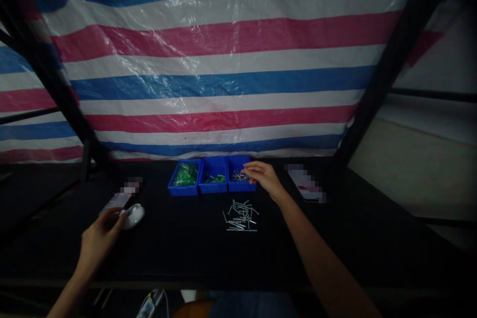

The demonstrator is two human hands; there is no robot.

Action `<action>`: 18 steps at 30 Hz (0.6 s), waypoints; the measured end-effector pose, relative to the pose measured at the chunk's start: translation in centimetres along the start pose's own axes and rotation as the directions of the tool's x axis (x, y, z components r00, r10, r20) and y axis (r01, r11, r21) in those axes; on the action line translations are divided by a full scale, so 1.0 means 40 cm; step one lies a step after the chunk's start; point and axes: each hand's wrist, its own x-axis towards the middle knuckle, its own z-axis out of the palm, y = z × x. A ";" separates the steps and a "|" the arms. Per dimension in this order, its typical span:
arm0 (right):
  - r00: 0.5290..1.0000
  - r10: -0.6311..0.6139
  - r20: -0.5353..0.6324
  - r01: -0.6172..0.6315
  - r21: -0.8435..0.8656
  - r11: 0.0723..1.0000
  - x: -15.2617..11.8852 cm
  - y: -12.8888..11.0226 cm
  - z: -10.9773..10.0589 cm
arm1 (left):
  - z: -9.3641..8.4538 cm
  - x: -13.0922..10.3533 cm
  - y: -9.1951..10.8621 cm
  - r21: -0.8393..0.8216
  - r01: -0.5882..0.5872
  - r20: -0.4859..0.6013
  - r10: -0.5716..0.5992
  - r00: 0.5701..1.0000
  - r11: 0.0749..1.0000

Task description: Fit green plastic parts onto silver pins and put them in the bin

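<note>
Hand, right point(263, 177): fingers bent, thumb and fingertips drawn nearly together over the right-hand blue bin; whether a piece sits between them I cannot tell.
Right bin point(241, 187): small silvery metal pieces point(237, 176) inside, just beneath those fingertips.
Loose pile: long, slender metal fasteners point(241, 216) (screws or nails, too small to say) scattered crosswise on the black tabletop point(186, 253), just on the near side of the bins.
Middle bin point(213, 188): a few green plastic plugs point(216, 179), side by side with the right bin.
Left bin point(184, 192): clear bag of green pieces point(185, 174).
Left hand point(101, 232): half curled, thumb and forefinger touching a white rounded device point(135, 215) with a green light; a firm grip cannot be made out.
Phones: one point(116, 200) just beyond the left hand, another point(306, 183) right of the bins.
Backdrop: striped plastic sheeting point(223, 37) between dark frame posts point(52, 79).
</note>
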 end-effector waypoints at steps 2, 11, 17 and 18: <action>1.000 0.008 -0.014 -0.008 0.000 1.000 0.000 -0.003 0.000 | 0.004 0.002 -0.006 0.004 -0.029 0.016 0.029 0.999 1.000; 1.000 -0.008 -0.020 0.008 -0.002 1.000 0.000 -0.008 0.005 | 0.006 -0.006 0.003 0.040 -0.125 0.047 0.123 0.991 0.991; 0.996 -0.087 0.022 0.088 -0.049 0.995 -0.003 0.001 0.016 | 0.003 -0.002 0.012 0.135 -0.140 0.073 0.131 0.989 0.981; 0.995 -0.100 0.031 0.102 -0.065 0.993 -0.005 -0.002 0.019 | 0.001 -0.002 0.016 0.157 -0.138 0.078 0.127 0.989 0.978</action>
